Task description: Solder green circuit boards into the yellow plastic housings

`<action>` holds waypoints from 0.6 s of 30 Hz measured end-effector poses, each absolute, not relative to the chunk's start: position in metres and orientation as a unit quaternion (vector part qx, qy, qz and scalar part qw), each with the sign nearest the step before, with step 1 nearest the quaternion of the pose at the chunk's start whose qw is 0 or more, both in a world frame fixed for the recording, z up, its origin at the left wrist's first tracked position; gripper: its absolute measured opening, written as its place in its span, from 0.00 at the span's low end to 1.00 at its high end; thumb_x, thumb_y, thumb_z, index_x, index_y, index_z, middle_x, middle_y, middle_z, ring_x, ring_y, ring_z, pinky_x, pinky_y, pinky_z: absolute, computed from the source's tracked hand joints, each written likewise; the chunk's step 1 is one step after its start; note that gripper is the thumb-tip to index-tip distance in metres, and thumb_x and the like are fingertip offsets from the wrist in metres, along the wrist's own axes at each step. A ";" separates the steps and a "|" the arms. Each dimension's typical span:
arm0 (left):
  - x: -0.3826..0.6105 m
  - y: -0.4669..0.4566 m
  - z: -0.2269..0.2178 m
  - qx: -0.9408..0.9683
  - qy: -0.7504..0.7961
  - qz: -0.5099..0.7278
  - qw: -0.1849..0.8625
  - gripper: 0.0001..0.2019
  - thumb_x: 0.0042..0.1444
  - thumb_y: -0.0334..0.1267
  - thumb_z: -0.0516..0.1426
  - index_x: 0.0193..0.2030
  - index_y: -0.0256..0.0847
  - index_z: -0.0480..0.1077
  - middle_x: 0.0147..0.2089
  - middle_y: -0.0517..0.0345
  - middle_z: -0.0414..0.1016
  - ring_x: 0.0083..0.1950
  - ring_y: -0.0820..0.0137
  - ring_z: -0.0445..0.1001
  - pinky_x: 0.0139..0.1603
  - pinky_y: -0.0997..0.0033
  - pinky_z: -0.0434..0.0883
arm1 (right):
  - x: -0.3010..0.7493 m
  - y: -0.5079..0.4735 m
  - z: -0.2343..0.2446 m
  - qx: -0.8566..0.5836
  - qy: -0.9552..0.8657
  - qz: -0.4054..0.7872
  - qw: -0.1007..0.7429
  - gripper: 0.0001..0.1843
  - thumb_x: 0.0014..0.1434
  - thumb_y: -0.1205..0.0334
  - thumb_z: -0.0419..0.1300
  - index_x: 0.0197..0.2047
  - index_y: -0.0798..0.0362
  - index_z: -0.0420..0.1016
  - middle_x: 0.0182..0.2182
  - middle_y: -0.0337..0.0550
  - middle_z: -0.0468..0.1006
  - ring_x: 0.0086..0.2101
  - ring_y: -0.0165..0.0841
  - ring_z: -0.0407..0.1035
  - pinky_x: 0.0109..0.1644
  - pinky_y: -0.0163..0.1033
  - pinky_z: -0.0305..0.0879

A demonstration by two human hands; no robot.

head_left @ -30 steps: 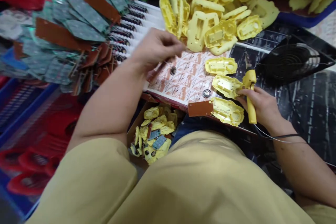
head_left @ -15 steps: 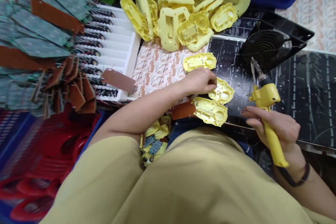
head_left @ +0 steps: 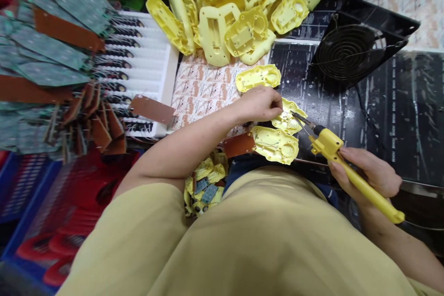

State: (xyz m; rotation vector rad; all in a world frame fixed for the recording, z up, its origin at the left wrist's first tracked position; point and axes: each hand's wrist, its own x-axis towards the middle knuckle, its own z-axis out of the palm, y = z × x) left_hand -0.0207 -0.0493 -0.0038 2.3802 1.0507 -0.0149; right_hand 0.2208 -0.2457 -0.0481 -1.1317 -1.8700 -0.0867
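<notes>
Swung iron [head_left: 362,184] from near fan [head_left: 347,51] to middle shell [head_left: 282,123], lying on counter [head_left: 398,101] between two others [head_left: 275,145]. Clamped firmly in right hand [head_left: 379,173]. Holding left hand [head_left: 262,104] at shell's edge; can't tell grip there. Looks focused on that shell now.

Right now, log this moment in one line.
left grip: at middle yellow shell | right grip: holding yellow-handled tool | tool tip: at same shell | brown board: at nearest shell's left end
</notes>
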 end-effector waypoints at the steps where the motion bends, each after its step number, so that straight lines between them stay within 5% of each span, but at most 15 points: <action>1: -0.020 -0.049 -0.003 0.883 0.386 -0.005 0.267 0.10 0.57 0.31 0.62 0.40 0.39 0.86 0.37 0.55 0.86 0.41 0.65 0.82 0.50 0.67 0.75 | 0.220 -0.245 -0.050 -0.455 -0.757 -0.032 0.468 0.21 0.60 0.71 0.75 0.55 0.48 0.80 0.36 0.39 0.88 0.30 0.35 0.82 0.33 0.35 0.81; 5: -0.018 -0.047 -0.001 0.884 0.385 -0.018 0.267 0.10 0.56 0.30 0.61 0.39 0.40 0.86 0.35 0.56 0.85 0.41 0.65 0.82 0.50 0.66 0.75 | 0.219 -0.240 -0.053 -0.442 -0.760 -0.030 0.475 0.16 0.58 0.72 0.76 0.45 0.48 0.80 0.35 0.37 0.87 0.30 0.34 0.83 0.34 0.35 0.83; 18: -0.011 -0.047 0.006 0.873 0.410 -0.044 0.261 0.09 0.56 0.30 0.63 0.39 0.41 0.86 0.37 0.54 0.85 0.45 0.62 0.82 0.50 0.65 0.73 | 0.228 -0.242 -0.040 -0.461 -0.756 -0.063 0.459 0.14 0.59 0.72 0.75 0.43 0.47 0.79 0.32 0.36 0.86 0.28 0.34 0.82 0.30 0.34 0.80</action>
